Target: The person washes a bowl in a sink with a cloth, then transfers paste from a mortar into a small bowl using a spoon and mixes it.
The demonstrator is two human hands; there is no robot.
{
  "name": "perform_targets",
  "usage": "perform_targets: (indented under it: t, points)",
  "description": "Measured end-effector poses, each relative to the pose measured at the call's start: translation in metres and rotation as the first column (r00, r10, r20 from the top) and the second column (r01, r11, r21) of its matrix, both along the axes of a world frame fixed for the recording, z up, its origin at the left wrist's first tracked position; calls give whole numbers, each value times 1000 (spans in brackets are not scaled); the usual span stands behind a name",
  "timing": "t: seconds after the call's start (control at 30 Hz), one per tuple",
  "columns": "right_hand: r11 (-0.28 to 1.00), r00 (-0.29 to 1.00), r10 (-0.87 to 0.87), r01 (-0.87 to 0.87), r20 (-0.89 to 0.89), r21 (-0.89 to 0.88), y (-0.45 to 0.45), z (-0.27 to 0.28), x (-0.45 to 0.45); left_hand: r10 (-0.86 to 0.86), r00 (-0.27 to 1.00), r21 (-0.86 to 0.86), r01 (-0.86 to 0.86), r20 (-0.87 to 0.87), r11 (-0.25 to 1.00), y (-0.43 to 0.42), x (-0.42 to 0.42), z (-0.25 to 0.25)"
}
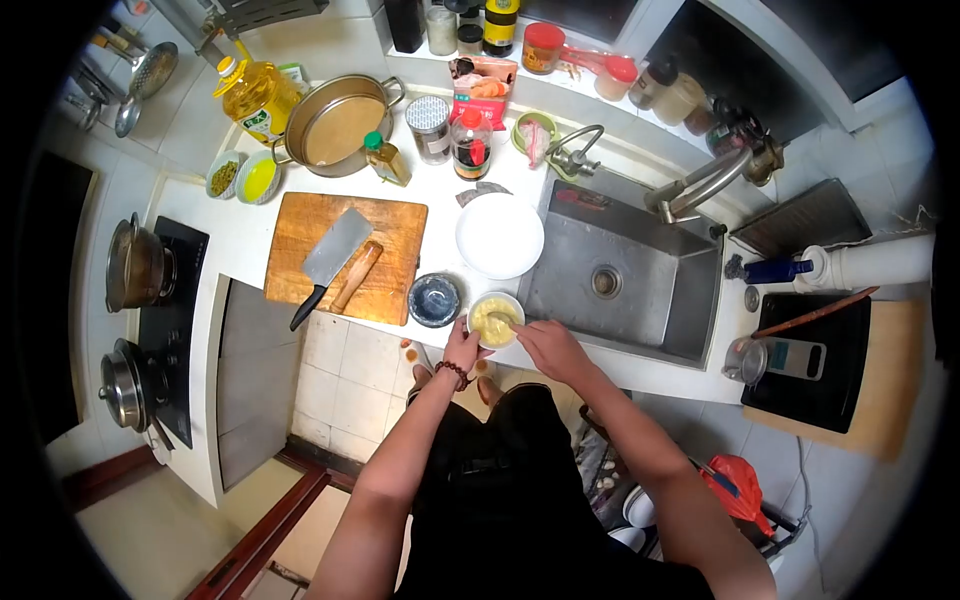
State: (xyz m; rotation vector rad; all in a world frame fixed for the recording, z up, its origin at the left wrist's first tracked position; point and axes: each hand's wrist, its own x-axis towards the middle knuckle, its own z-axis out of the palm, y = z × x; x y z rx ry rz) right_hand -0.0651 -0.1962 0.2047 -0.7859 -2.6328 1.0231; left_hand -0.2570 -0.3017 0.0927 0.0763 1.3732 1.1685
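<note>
A small white bowl point(519, 305) sits at the counter's front edge with a pale yellow mixture point(489, 328) inside. My left hand point(462, 346) grips its left side, fingers closed around the rim and wall. From the right, my right hand point(551, 348) pinches a spoon point(502, 317) whose tip dips into the mixture; my fingers cover most of its handle. Just left of the bowl stands a dark stone mortar point(434, 300). A white plate point(499, 236) lies behind it. Further left, a cleaver point(338, 247) and a wooden pestle point(357, 277) rest on a cutting board point(400, 222).
The steel sink point(627, 332) with its faucet point(705, 188) is close on the right. Behind are a large pot point(340, 125), an oil bottle point(257, 97), a sauce bottle point(471, 147) and a green-capped bottle point(386, 160). A stove point(175, 330) carrying pots is at far left.
</note>
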Motion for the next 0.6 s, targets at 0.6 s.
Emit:
perform_targets:
  t: [0.6]
  points:
    - [952, 907, 306, -281, -290, 124, 8, 179, -68, 91, 993, 406, -113, 75, 907, -93, -46, 184]
